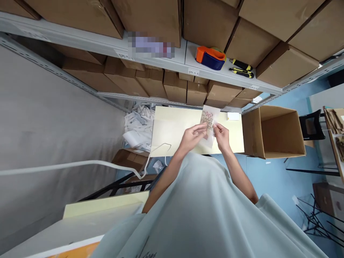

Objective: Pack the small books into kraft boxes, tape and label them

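Note:
Both my hands hold a small clear plastic bag (210,118) with reddish-brown patterned items inside, above a pale yellow table (169,129). My left hand (194,135) pinches the bag's left side with fingers closed. My right hand (221,136) grips its right side, fingers closed too. The bag's lower part hangs between the two hands.
A grey shelf carries brown cardboard boxes (174,87), an orange and blue tape dispenser (210,57) and two yellow-black utility knives (242,68). An open cardboard box (274,132) lies right of the table. A heap of white paper scraps (138,127) lies to the left. A white cable (80,165) runs across.

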The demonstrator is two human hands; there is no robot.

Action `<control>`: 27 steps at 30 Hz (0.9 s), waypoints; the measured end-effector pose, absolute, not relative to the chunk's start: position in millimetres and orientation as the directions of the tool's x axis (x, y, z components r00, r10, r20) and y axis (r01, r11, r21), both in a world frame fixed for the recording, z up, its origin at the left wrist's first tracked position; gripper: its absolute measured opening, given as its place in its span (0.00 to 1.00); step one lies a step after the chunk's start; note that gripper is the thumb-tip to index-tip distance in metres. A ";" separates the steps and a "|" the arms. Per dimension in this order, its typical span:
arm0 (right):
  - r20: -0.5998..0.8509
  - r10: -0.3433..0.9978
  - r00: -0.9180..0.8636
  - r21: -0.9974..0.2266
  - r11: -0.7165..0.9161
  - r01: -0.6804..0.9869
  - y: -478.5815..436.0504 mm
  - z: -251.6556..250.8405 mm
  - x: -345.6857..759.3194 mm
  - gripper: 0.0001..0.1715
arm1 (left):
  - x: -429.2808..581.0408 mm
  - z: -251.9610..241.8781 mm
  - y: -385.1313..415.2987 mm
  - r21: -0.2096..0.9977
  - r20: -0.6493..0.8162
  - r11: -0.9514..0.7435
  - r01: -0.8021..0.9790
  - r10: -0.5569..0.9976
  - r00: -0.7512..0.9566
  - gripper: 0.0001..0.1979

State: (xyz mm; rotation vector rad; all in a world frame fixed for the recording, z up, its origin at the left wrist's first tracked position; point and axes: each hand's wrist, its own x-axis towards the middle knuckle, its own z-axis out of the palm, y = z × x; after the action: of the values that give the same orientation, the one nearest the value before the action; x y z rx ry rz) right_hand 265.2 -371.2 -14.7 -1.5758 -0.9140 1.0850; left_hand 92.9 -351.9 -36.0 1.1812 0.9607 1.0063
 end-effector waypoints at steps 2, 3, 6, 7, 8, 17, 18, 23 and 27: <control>-0.253 0.927 0.278 -0.961 -0.274 0.037 -372.9 -12.9 266.2 0.31 | 74.8 -47.1 -340.9 0.973 -0.175 0.188 -0.137 0.980 0.099 0.21; -0.270 0.929 0.252 -0.958 -0.285 0.023 -373.8 -11.2 264.2 0.32 | 66.6 -51.3 -336.3 0.962 -0.225 0.228 -0.153 0.974 0.037 0.23; -0.309 0.935 0.175 -0.951 -0.306 -0.042 -375.2 -5.1 251.7 0.32 | 47.4 -55.7 -330.2 0.859 -0.362 0.414 -0.301 0.907 0.216 0.26; -0.321 0.933 0.160 -0.947 -0.315 -0.065 -375.0 -3.6 247.0 0.32 | 43.0 -54.5 -330.5 0.803 -0.377 0.478 -0.354 0.869 0.319 0.27; -0.329 0.932 0.152 -0.944 -0.320 -0.084 -374.3 -2.8 242.7 0.32 | 39.7 -52.5 -331.7 0.754 -0.377 0.524 -0.395 0.839 0.393 0.28; 0.061 0.933 0.355 -0.894 -0.107 0.435 -373.8 8.1 235.3 0.29 | 36.2 -41.1 -340.8 0.826 -0.371 0.419 -0.377 0.907 0.198 0.27; 0.150 0.920 0.363 -0.855 -0.063 0.514 -377.8 14.5 233.4 0.26 | 37.2 -41.0 -341.2 0.849 -0.348 0.385 -0.362 0.923 0.167 0.26; 0.140 0.964 0.225 -0.838 -0.005 0.545 -389.2 32.2 220.9 0.22 | 48.9 -35.7 -342.9 0.923 -0.252 0.265 -0.278 0.964 0.081 0.29; 0.023 0.981 0.192 -0.864 -0.077 0.497 -374.2 20.0 226.9 0.26 | 61.7 -28.6 -343.1 0.929 -0.246 0.258 -0.264 0.966 0.081 0.30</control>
State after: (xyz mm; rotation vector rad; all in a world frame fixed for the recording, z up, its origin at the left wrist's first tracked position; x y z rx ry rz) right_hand 226.9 -374.2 20.0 -1.6904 -1.4102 0.7857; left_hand 61.7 -343.1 -28.6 0.8448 1.0848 1.1056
